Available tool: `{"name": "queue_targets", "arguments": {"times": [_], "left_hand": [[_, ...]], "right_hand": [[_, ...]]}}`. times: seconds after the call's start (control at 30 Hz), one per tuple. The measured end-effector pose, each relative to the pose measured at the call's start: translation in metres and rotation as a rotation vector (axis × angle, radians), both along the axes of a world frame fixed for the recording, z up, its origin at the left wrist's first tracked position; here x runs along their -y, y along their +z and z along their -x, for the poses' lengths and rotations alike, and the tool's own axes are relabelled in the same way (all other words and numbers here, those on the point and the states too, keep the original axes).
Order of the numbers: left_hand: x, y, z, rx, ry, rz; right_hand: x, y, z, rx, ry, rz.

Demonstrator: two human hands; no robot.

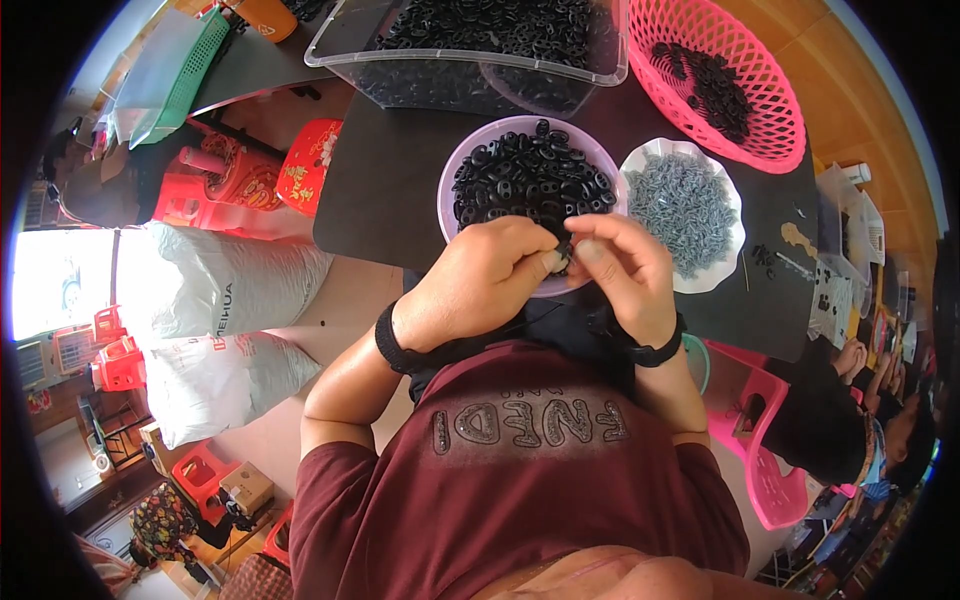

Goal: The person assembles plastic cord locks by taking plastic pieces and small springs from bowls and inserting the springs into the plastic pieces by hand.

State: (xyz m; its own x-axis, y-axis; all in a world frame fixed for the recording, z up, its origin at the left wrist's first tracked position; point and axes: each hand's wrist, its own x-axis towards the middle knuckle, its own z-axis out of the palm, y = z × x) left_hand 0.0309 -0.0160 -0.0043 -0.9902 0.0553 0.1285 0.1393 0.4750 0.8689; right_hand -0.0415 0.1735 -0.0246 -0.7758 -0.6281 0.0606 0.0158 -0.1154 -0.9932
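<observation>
Over the near edge of a purple bowl (447, 205), my two hands meet. The bowl is heaped with small black plastic pieces (525, 170), oval with holes. My left hand (485, 275) is closed, its thumb and forefinger pinching a small black piece (563, 262). My right hand (635, 275) has its thumb and fingertips closed on the other side of that same piece. The fingers hide most of it, so its exact shape does not show. Beside my right hand stands a white scalloped plate (734, 230) full of small grey pin-like pieces (680, 205).
A clear plastic tub (430, 92) of black pieces stands behind the bowl. At the far right is a pink basket (778, 85) with more. Loose bits (765, 257) lie on the dark table (375, 190). White sacks (245, 285) stand left, a pink chair (775, 485) right; other people sit beyond.
</observation>
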Motion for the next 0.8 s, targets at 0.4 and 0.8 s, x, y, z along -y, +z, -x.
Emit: {"name": "queue_targets", "arguments": {"times": [0.4, 0.8], "left_hand": [[0.046, 0.007, 0.027, -0.218, 0.218, 0.258], [0.007, 0.018, 0.016, 0.271, 0.016, -0.263]], "right_hand": [[-0.006, -0.004, 0.0, 0.09, 0.09, -0.089], [0.001, 0.002, 0.0, 0.117, -0.049, 0.102]]}}
